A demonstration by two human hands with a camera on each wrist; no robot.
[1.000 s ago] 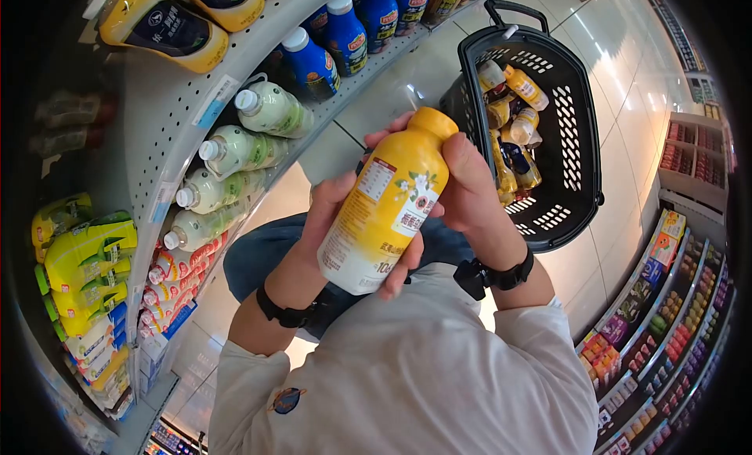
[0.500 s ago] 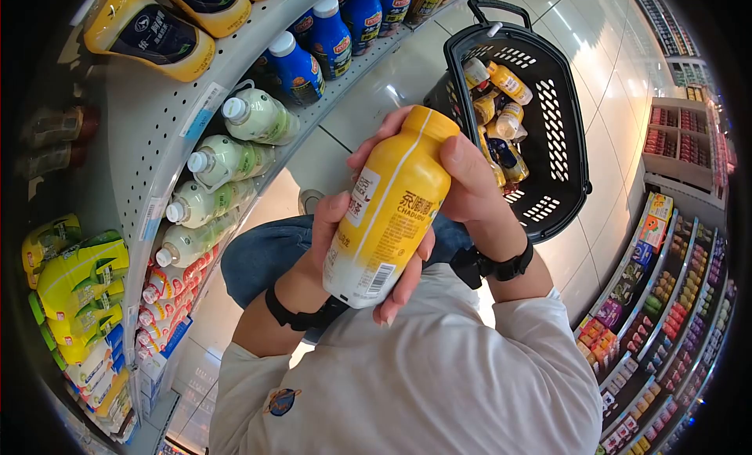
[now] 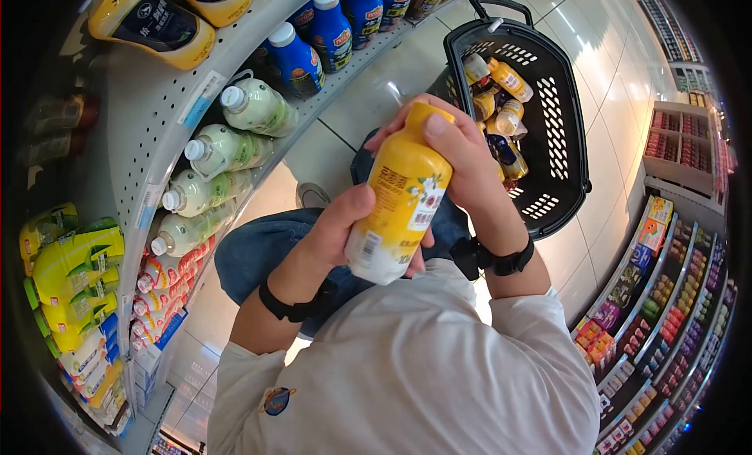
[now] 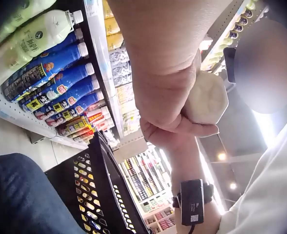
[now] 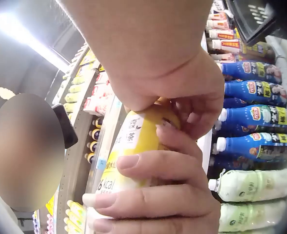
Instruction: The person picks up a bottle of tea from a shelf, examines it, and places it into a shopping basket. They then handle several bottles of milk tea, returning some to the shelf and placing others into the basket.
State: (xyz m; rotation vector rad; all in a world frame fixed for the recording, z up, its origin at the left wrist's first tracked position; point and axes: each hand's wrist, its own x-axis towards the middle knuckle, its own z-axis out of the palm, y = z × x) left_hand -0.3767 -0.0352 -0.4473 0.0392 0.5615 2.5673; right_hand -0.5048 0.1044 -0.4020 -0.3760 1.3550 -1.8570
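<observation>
A yellow bottle with a white lower end (image 3: 399, 196) is tilted in front of the torso, its yellow cap toward the upper right. My left hand (image 3: 337, 224) grips its lower part, thumb on the near side and fingers behind. My right hand (image 3: 466, 153) holds the neck, with its thumb just below the cap. The left wrist view shows the bottle's pale base (image 4: 207, 99) beside the left hand (image 4: 165, 92). In the right wrist view, left-hand fingers (image 5: 158, 195) wrap the printed side, and the right hand (image 5: 197, 102) covers the neck.
A black basket (image 3: 583, 134) holding several bottles stands on the floor at the upper right. Shelves at left carry pale green bottles (image 3: 254, 108), blue bottles (image 3: 294, 62) and yellow-green packs (image 3: 78, 259). Stocked racks (image 3: 666, 298) line the right side.
The bottle has turned about its length, bringing the white flowers into view and moving the barcode left. My right thumb has shifted onto the neck, and the left thumb has moved right.
</observation>
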